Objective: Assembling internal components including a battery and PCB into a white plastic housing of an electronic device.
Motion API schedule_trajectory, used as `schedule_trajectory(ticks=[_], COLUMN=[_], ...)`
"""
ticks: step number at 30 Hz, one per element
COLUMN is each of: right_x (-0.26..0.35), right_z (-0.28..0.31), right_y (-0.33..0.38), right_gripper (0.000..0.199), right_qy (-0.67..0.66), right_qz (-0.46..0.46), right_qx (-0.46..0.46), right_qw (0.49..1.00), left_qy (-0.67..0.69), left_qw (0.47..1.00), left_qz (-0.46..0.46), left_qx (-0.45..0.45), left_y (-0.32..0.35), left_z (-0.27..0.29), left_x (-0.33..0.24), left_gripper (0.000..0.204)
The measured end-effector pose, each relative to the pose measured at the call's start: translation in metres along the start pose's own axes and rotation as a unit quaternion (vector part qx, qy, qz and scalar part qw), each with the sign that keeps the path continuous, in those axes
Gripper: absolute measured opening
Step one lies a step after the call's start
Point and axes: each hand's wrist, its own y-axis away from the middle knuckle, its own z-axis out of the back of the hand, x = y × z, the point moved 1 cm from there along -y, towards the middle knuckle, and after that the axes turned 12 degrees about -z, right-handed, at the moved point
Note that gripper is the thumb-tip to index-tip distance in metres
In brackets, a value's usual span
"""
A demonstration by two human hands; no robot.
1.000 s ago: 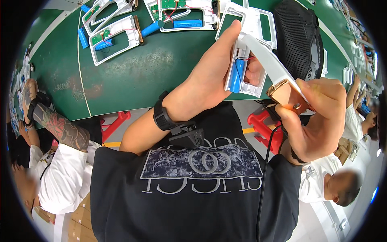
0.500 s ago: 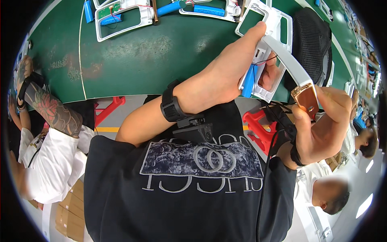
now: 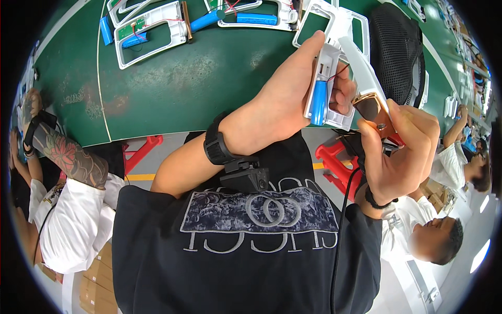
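Note:
My left hand [image 3: 274, 102] is closed around a white plastic housing [image 3: 325, 64], a hollow shell held above the table's near edge. A blue cylindrical battery [image 3: 318, 102] lies in its near end, and a thin dark red wire runs from it towards the white cover. Beside the shell, my right hand [image 3: 402, 152] pinches the copper-coloured end piece [image 3: 372, 111] of a long, slightly curved white cover [image 3: 362, 65]. The cover stands tilted away from the shell at its near end. At its far end it comes close to the shell; whether they touch I cannot tell.
Several white frames [image 3: 175, 11] with blue batteries lie along the far side of the green table [image 3: 172, 78]. Another white frame [image 3: 361, 26] is behind my hands, beside a black mesh item [image 3: 396, 52]. Red stools [image 3: 334, 165] stand below. People sit on both sides.
My right hand has moved left with the cover, bringing its copper-coloured end nearer the housing. My left hand keeps its hold, with the housing turned slightly. The whole view has shifted a little.

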Motion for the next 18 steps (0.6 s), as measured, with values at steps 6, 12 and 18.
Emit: schedule_trajectory(ticks=[6,12,18], right_x=[-0.0008,0.0035,0.0008], right_z=[0.0013,0.0021,-0.0005], right_y=[0.0055,0.0042,0.003], right_gripper=[0.041,0.042,0.043], right_qy=[-0.012,-0.019,-0.018], right_qz=[-0.065,-0.095,-0.069], right_qx=[0.002,0.01,0.022], right_qw=[0.998,0.995,0.997], left_qy=[-0.032,-0.009,-0.04], left_qw=[0.999,1.0,0.999], left_qz=[-0.034,-0.023,-0.034], left_qx=[0.006,-0.014,-0.004], left_y=[-0.004,-0.0063,-0.0063], left_z=[0.0044,0.0038,0.0074], left_x=[0.0017,0.0043,0.0011], left_gripper=[0.06,0.059,0.062])
